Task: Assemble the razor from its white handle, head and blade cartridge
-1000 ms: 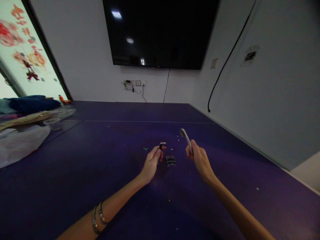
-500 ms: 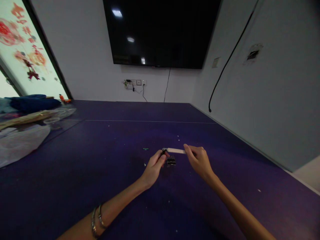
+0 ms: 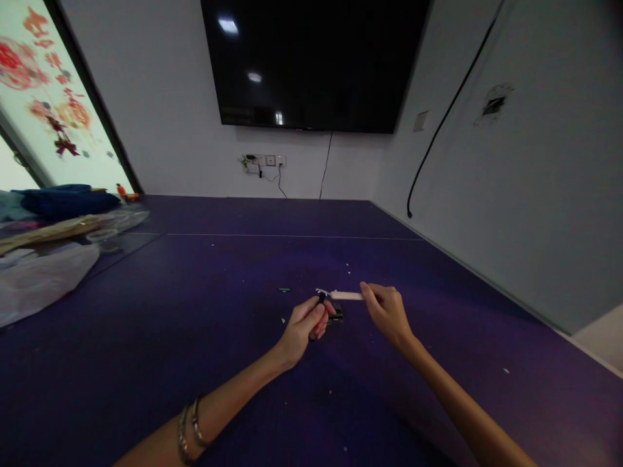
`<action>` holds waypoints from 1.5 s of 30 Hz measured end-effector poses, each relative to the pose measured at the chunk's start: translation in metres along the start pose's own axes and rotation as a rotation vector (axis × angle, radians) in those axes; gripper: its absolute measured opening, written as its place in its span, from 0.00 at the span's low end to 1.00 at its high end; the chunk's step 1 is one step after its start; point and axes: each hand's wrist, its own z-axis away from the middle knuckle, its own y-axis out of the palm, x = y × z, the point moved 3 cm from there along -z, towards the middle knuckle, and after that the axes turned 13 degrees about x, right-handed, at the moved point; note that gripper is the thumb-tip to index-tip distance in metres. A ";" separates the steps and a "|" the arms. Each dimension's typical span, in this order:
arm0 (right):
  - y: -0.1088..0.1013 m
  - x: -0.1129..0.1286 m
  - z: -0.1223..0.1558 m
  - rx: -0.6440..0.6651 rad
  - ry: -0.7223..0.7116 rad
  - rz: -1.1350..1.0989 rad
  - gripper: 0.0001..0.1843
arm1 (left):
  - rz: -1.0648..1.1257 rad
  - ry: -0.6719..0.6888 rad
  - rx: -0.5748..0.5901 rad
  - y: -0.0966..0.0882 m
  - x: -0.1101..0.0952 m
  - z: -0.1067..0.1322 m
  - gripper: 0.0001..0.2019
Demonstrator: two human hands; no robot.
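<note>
My left hand [image 3: 302, 327] is closed round a small black-handled tool [image 3: 321, 298] with a silvery head; its exact kind is too small to tell. The lower end of the black handle pokes out beneath my fingers. My right hand [image 3: 387, 311] pinches one end of a flat, pale stick [image 3: 346, 296], held about level. The stick's other end points left and meets or nearly meets the silvery head. Just beyond my left fingers, a small dark object [image 3: 337, 314] lies on the purple surface, partly hidden by them. A thin green-and-black strip [image 3: 285, 290] rests further left.
The broad purple surface [image 3: 195, 350] carries small white scraps. Plastic bags [image 3: 43, 279] and folded blue cloth [image 3: 68, 201] pile up at the left. A large black screen [image 3: 316, 65] hangs on the wall, and a black cable [image 3: 445, 117] dangles at the right.
My left hand has turned, so its fingers now curl round the tool and cover more of the dark object. The stick has shifted slightly right with my right hand.
</note>
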 end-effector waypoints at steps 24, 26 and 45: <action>0.004 0.007 0.005 -0.043 0.009 -0.090 0.22 | 0.573 -0.203 0.319 0.021 -0.004 0.007 0.12; 0.003 0.004 0.005 -0.051 0.026 -0.088 0.22 | 0.561 -0.183 0.300 0.019 -0.004 0.006 0.11; -0.036 0.003 -0.004 -0.121 0.008 0.121 0.24 | -0.646 0.054 0.116 -0.012 -0.019 -0.004 0.11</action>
